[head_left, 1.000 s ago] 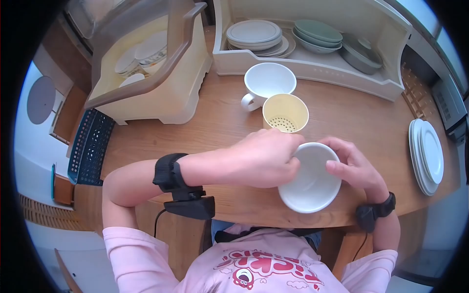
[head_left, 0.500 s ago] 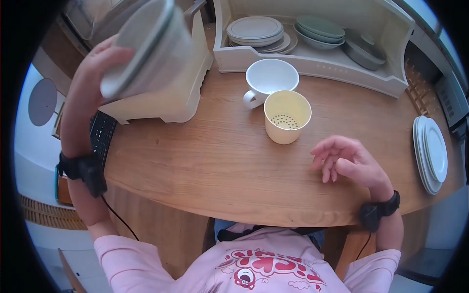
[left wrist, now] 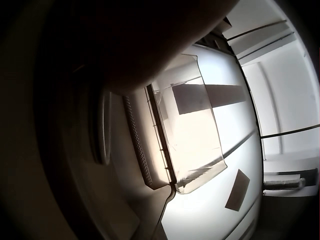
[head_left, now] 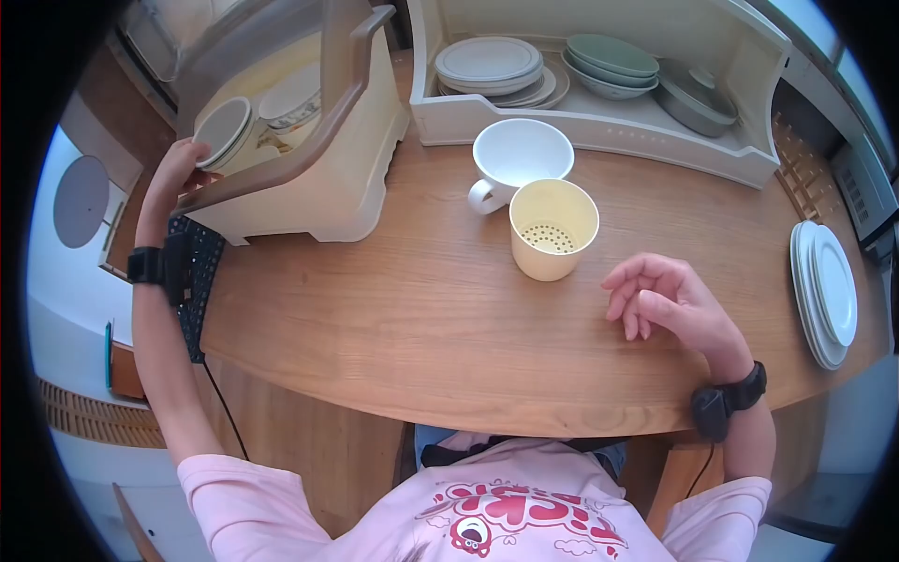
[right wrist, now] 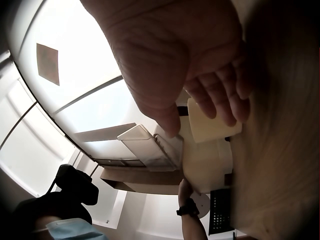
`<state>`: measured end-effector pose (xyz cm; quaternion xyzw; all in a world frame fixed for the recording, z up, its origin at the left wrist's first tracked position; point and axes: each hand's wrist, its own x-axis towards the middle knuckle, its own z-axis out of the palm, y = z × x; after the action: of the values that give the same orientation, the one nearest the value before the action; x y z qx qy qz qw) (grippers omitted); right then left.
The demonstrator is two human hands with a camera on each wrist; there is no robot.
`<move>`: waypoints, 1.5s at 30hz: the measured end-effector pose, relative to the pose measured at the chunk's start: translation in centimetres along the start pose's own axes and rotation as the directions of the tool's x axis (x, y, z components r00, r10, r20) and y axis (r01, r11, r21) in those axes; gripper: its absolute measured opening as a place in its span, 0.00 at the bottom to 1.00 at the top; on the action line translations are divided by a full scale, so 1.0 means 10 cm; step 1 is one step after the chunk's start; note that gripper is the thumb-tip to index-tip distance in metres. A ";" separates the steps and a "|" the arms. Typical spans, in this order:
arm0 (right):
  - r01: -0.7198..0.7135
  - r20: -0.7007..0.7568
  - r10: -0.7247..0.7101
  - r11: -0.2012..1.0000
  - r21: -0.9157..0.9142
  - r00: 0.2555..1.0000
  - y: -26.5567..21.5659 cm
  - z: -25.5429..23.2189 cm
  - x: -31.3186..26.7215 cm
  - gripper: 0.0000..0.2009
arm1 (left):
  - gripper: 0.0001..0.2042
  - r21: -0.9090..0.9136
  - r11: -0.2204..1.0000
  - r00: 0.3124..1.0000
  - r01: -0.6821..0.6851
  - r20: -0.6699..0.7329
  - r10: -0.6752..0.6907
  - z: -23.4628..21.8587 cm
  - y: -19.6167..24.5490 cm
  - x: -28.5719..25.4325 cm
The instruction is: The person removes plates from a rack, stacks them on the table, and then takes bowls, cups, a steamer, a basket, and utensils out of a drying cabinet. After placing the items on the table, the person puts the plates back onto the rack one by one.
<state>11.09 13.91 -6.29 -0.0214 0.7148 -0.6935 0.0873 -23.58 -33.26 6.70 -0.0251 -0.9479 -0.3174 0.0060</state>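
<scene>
Over at the left, my left hand (head_left: 178, 169) reaches to the near side of a cream dish box (head_left: 318, 192) and grips a white bowl (head_left: 223, 131) by its side. The bowl sits tilted inside the box, beside a patterned white dish (head_left: 292, 98). In the left wrist view the hand is a dark shape and its fingertips are hidden. My right hand (head_left: 676, 304) hovers at the table's right part, fingers loosely curled around nothing. Nearest to it is a pale yellow cup (head_left: 554, 229) with holes in its bottom, standing in front of a white mug (head_left: 523, 155).
A cream rack (head_left: 599, 140) at the back holds stacked plates (head_left: 489, 61), green bowls (head_left: 613, 58) and a grey lidded pot (head_left: 695, 98). White plates (head_left: 829, 290) lie stacked at the right edge. A dark perforated basket (head_left: 197, 281) stands beside the box.
My left hand has carried the white bowl from the table's front, up and left, then down into the cream box. The right hand has let go of the bowl and stayed near its place.
</scene>
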 end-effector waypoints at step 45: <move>0.014 -0.021 -0.015 1.000 -0.023 1.000 0.03 -0.02 0.00 0.15 | 0.16 0.511 0.844 0.961 -0.162 0.277 0.017 0.10 -0.27 0.37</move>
<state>11.08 14.12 -6.60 -0.0203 0.7235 -0.6860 0.0744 -27.41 -34.63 4.35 -0.1087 -0.9886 -0.0376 -0.0975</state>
